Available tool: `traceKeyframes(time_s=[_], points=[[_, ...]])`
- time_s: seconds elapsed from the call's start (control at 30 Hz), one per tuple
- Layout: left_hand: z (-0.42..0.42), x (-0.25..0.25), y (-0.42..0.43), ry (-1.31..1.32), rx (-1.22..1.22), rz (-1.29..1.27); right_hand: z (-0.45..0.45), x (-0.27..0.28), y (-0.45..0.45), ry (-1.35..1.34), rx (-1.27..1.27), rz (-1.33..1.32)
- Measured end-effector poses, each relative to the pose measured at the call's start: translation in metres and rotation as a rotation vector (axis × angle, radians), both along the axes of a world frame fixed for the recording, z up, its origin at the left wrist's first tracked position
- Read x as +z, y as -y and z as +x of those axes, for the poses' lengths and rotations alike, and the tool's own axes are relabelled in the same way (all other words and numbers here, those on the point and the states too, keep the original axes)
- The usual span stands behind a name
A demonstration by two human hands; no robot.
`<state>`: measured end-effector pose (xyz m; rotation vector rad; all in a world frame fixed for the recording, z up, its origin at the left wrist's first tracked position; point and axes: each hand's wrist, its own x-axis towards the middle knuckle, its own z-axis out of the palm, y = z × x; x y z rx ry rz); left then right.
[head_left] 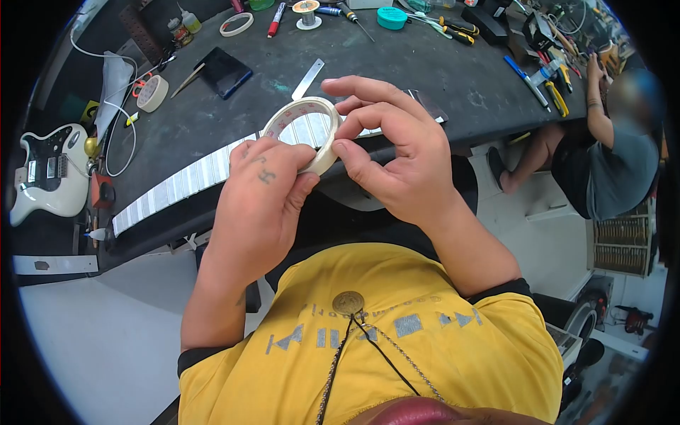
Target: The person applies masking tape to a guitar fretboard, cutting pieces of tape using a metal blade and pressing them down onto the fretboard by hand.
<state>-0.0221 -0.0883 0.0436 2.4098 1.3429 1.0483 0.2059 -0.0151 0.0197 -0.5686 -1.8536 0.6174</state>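
A roll of cream masking tape point(326, 156) is held up between my two hands, just above the bench edge. My left hand point(258, 188) grips its near left side, thumb below and fingers curled over the rim. At the right side of the roll, the thumb and index finger of my right hand point(400, 149) pinch its edge; the other fingers are bent above. Whether a loose tape end lies between them is hard to see. Beneath the roll lies a long fretted guitar neck point(180, 185) with pale strips between the frets. A flat metal strip point(308, 78) lies just behind the roll.
A white guitar body point(64, 188) and a second tape roll point(152, 94) are at left. Farther back are a black flat case point(221, 72), red marker point(277, 20), solder spool point(307, 14) and screwdriver point(356, 23). Pliers point(556, 99) lie at right, near another person point(620, 163).
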Motion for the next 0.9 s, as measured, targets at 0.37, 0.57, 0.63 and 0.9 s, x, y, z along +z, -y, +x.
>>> traceKeyframes(time_s=[0.37,0.57,0.63,0.9], points=[[0.008,-0.003,0.004,0.030,-0.020,-0.068,-0.009,-0.009,-0.001,0.155,-0.123,0.183],[0.005,-0.005,0.002,0.148,0.061,-0.182,0.001,-0.005,-0.005,-0.001,-0.056,0.098],[0.003,-0.001,0.002,0.110,0.032,-0.183,0.005,-0.005,-0.004,0.035,-0.039,0.068],[-0.007,-0.008,-0.004,0.104,-0.041,-0.133,0.007,-0.010,-0.008,0.149,-0.080,0.137]])
